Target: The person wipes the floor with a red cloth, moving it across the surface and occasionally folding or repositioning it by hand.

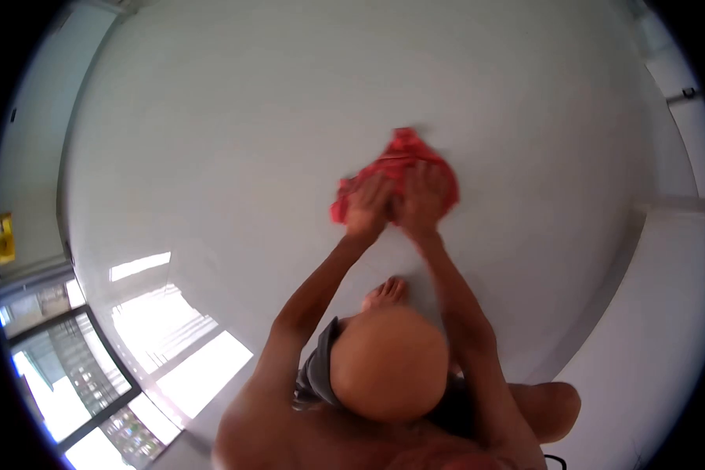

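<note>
A crumpled red cloth lies on the pale, shiny floor in front of me. My left hand rests flat on the cloth's lower left part, fingers stretched forward. Beside it, my right hand presses on the right part of the same cloth, its fingers also extended. Both palms face down, and the thumbs come close together over the cloth. Slight blur softens the fingers. The part of the cloth beneath the hands is hidden.
My bare foot and bent knee are just behind the hands. A low white ledge or wall runs along the right. At the lower left stands a dark-framed glass door or window. A yellow object is at the far left.
</note>
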The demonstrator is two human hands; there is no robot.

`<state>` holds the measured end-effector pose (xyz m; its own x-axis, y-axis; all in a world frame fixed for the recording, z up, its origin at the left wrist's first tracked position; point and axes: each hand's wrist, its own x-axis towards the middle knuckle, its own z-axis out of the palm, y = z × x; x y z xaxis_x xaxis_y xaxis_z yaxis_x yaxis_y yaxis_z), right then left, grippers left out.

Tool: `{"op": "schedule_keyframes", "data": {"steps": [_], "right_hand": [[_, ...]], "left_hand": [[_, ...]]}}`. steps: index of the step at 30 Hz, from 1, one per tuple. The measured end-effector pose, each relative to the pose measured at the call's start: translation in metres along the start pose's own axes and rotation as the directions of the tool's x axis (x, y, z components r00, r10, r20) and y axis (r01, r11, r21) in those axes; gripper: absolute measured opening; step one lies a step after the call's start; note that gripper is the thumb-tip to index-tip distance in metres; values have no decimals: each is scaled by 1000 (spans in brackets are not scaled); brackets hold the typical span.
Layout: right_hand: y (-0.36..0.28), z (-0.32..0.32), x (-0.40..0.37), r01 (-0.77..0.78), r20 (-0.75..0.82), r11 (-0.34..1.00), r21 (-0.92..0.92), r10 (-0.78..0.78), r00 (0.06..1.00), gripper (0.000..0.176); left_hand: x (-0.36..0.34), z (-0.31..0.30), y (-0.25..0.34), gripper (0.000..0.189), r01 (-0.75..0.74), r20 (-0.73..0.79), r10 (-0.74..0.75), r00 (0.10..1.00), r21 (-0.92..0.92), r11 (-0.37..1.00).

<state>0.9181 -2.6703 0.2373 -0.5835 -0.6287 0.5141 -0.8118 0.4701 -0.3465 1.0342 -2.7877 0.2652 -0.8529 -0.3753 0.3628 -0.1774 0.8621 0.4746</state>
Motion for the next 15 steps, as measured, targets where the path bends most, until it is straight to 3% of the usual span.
{"op": "schedule_keyframes", "data": {"steps": [1,2,5,7,11,15], "right_hand": [[-35,3,5,-38,82,989,142,27,996,73],[-68,6,7,-69,226,983,171,29,974,72],[-149,17,-19,0,277,967,254,-73,958,71],[-183,5,-23,91,388,988,125,-133,912,65],[-159,20,-5,285,328,954,87,-298,896,53],[-107,21,20,208,242,975,77,-220,945,56]], "left_hand": [[-31,-8,-20,55,62,-33,-60,998,93,994],[-52,-30,-28,52,101,-67,-93,993,130,986],[-118,-78,-50,40,214,-153,-180,972,249,945],[-145,-99,-54,40,280,-161,-246,956,253,926],[-134,-81,-67,44,354,-182,-315,932,263,897],[-75,-42,-48,46,350,-163,-314,935,297,888]]}}
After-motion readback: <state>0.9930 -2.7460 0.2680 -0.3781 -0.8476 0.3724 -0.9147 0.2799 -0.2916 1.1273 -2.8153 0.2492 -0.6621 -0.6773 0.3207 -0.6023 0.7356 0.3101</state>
